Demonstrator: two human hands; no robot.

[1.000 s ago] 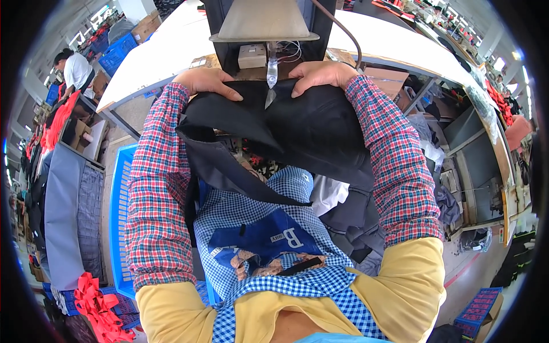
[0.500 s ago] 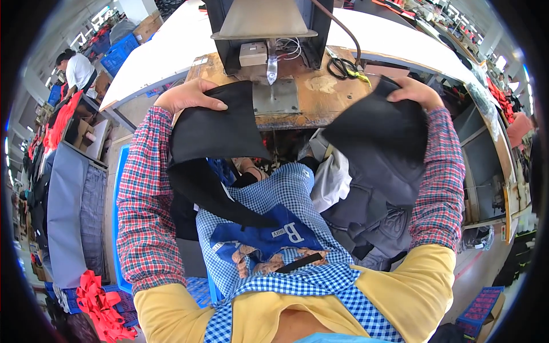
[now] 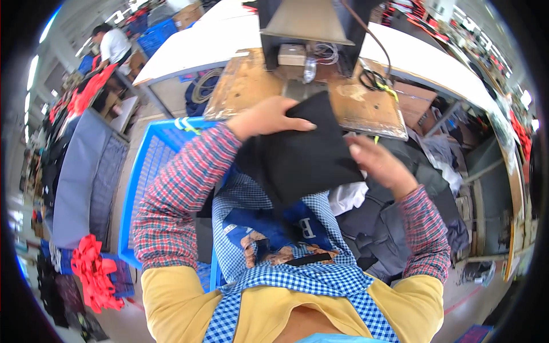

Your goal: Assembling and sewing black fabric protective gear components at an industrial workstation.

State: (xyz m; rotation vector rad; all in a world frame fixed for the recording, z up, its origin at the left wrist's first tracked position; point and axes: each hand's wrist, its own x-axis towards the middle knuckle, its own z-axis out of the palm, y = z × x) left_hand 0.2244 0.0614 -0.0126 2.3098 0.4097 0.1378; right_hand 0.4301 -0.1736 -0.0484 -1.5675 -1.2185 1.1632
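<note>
My left hand (image 3: 270,117) is closed on the upper left edge of a black fabric piece (image 3: 311,154), thumb on top. The fabric hangs over my lap, in front of a wooden machine board (image 3: 366,104); more black fabric droops from it, and I cannot tell how many layers there are. At the fabric's right edge is my right hand (image 3: 382,163), slightly blurred; whether its fingers grip the edge does not show. Over my lap lies a blue checked apron (image 3: 320,280).
A dark machine head (image 3: 309,23) stands over the board, with black-handled scissors (image 3: 373,81) on its right. A blue plastic crate (image 3: 153,163) is at my left. Dark grey garments (image 3: 377,220) and white cloth (image 3: 350,197) lie at my right. Another person (image 3: 111,47) stands far left.
Both hands have come together from wide apart. The left moved right with its black fabric; the right moved inward and down to that fabric's edge. The whole view has shifted, showing more blue crate.
</note>
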